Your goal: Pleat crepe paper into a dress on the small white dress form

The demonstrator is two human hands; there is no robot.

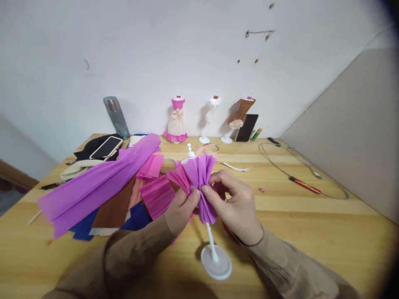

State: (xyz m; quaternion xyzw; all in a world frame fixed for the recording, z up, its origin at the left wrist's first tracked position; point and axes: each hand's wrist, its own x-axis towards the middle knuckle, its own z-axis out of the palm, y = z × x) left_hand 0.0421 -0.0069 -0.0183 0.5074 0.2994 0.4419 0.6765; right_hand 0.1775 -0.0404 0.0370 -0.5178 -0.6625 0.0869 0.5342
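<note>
Gathered purple piece [204, 172] being clamped at its middle by left hand [181, 208] and right hand [238, 203], above white stand [216, 262]. Pleats already being held in; no tie being seen, so fastening apparently being left undone. Pink-and-cream dress [177, 121] being displayed behind, seemingly complete.

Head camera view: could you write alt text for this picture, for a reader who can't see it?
A person's left grip and right grip pinch gathered purple material in front of a small white mannequin on a wooden table. Colored sheets and a phone lie to the left; three more mannequins, two dressed, stand by the wall behind.
</note>
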